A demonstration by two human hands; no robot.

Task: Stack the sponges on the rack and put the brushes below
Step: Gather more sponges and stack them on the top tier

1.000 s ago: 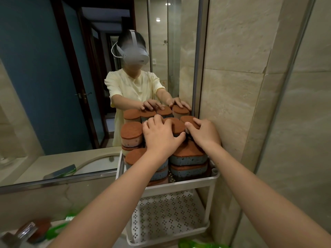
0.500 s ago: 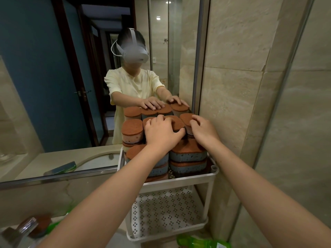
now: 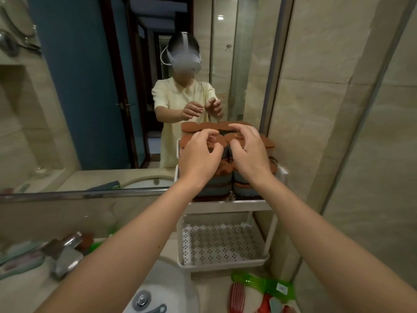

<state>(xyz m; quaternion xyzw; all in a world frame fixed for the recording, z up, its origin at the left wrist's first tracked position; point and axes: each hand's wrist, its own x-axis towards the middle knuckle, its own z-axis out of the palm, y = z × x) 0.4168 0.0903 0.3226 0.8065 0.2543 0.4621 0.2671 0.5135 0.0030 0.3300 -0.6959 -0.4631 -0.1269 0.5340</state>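
Mirror (image 3: 90, 98) fills the field from nine to twelve o'clock and doubles the pile, which confuses any count. The white two-tier rack (image 3: 230, 205) stands just right of centre against the tiled wall. Its upper tier carries the sponges (image 3: 223, 184), orange-topped and grey-sided, piled in columns up to the glass; its perforated lower shelf (image 3: 221, 242) holds nothing. Left hand (image 3: 200, 159) and right hand (image 3: 248, 154) hover over the top layer, fingers spread and loosely curved, gripping nothing; the reflection suggests both are clear of the pile. A green brush (image 3: 259, 283) and a red brush (image 3: 237, 295) lie on the counter at five o'clock of the rack, not yet placed below. Risk, as judged: the pile is tall and soft, so a wrist brushing it on the way down could tip the top layer toward the basin (image 3: 171, 283) at seven o'clock, and pushing a long brush into the low shelf could jolt the rack likewise. Not determinable: the sponges behind the hands, the brush ends cut by the lower edge, and the blurred items beside the tap (image 3: 65, 254) at eight o'clock
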